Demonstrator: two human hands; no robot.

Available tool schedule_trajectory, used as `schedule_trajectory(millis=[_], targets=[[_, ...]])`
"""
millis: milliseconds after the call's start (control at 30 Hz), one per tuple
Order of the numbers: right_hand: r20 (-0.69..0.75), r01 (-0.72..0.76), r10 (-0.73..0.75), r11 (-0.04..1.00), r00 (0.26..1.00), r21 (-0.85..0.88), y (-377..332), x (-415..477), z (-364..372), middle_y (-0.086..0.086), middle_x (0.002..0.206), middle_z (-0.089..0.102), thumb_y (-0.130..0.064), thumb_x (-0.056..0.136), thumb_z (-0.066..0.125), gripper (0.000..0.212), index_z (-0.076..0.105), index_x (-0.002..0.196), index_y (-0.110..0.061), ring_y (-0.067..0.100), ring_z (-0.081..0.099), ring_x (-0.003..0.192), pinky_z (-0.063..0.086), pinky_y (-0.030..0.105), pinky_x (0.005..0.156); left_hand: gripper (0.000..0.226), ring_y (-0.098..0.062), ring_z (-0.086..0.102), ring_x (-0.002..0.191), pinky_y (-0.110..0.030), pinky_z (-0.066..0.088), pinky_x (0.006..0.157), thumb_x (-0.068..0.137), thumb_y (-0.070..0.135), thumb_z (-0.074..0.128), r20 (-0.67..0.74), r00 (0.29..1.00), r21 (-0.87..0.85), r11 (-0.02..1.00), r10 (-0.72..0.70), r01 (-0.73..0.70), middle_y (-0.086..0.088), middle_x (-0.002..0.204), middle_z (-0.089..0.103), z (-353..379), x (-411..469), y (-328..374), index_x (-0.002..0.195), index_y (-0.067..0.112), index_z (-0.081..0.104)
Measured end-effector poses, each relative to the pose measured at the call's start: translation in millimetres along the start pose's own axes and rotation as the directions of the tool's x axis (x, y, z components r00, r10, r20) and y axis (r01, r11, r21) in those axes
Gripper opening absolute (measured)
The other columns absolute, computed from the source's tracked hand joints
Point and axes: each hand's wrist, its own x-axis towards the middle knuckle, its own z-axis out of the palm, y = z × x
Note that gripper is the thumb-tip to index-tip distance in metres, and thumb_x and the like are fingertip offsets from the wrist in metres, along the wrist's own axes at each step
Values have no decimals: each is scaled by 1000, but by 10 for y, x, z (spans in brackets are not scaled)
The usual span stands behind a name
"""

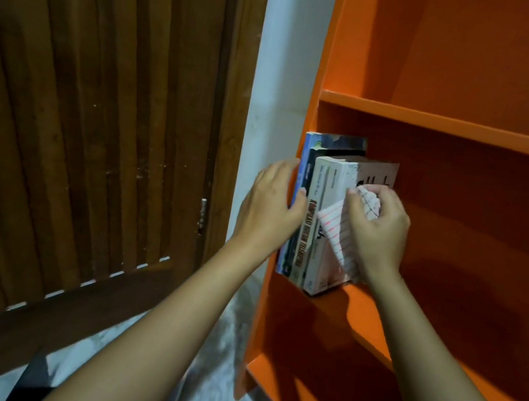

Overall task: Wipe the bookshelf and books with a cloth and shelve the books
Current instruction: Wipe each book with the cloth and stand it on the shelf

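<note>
An orange bookshelf (458,127) fills the right half of the view. Several books (322,188) stand upright at the left end of its middle shelf, a blue one outermost and a thick white one on the right. My left hand (269,208) wraps the shelf's left side panel, thumb against the blue spine. My right hand (378,228) grips a bunched white cloth with thin red stripes (338,226) and holds it against the white book's cover and spine.
A brown slatted wooden door (95,121) stands to the left, with a strip of white wall (284,65) between it and the shelf. The upper shelf (483,79) and the lower shelf (435,383) hold nothing visible. Pale floor (216,383) shows below.
</note>
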Motion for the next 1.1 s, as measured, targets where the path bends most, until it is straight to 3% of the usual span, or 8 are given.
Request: schedule_trajectory(millis=[133,267,433,533,633,800,933,1100], targets=[[130,110,-113,994,985,26,-302,-433,415,-2,83,61,-31,82,60,17,62,83,-15,18,58,81,41,28,68,38,-15,47,124,-24,38,94,94,25,49,49,992,85,990,-118,113,-1,133,53,-376,-296,-429,131,15,49],[390,-7,19,999,921,-31,-208,-1063,1030,2,94,66,-38,83,60,19,64,87,-20,24,61,90,47,34,74,36,-17,53,117,-23,39,88,94,25,51,90,949,159,946,-301,284,-2,130,56,-671,-772,-1048,128,15,53],[656,-242,258,963,710,-117,235,-2082,1726,5,86,68,-29,81,65,12,66,85,-17,23,62,83,37,25,66,29,-20,57,109,-24,42,87,92,23,56,155,771,169,786,-617,595,-5,119,62,-807,-1466,-2010,119,14,60],[753,-355,402,904,521,-237,631,-2730,2005,2,87,67,-29,81,64,8,64,84,-21,20,60,82,46,29,72,22,-19,58,92,-20,38,72,90,18,57,168,615,165,637,-770,753,-7,100,65,-742,-1958,-2596,109,9,63],[777,-445,544,809,319,-384,1042,-3302,2208,0,85,67,-31,80,60,11,62,78,-20,20,59,79,48,33,71,13,-22,58,86,-24,39,64,89,16,53,174,441,199,470,-880,860,-9,98,63,-578,-2479,-3117,98,14,63],[729,-568,672,654,132,-500,1518,-3975,2425,2,91,64,-28,86,58,10,60,90,-20,10,57,75,44,24,59,29,-30,57,106,-26,39,74,93,22,51,234,193,370,271,-953,889,-15,118,61,-270,-3286,-3815,118,7,56],[687,-582,723,590,71,-560,1703,-4274,2607,5,108,57,-36,88,57,46,44,127,-14,19,57,91,46,29,72,30,-29,57,102,-25,36,68,97,25,48,276,103,409,213,-956,887,-19,116,59,-142,-3728,-4101,114,1,52],[658,-633,750,540,63,-555,1775,-4450,2718,1,102,52,-30,88,60,48,42,129,-12,17,54,87,46,27,68,34,-28,55,111,-27,41,79,97,18,46,296,133,370,242,-946,897,-14,126,56,-83,-3883,-4147,128,6,46]])
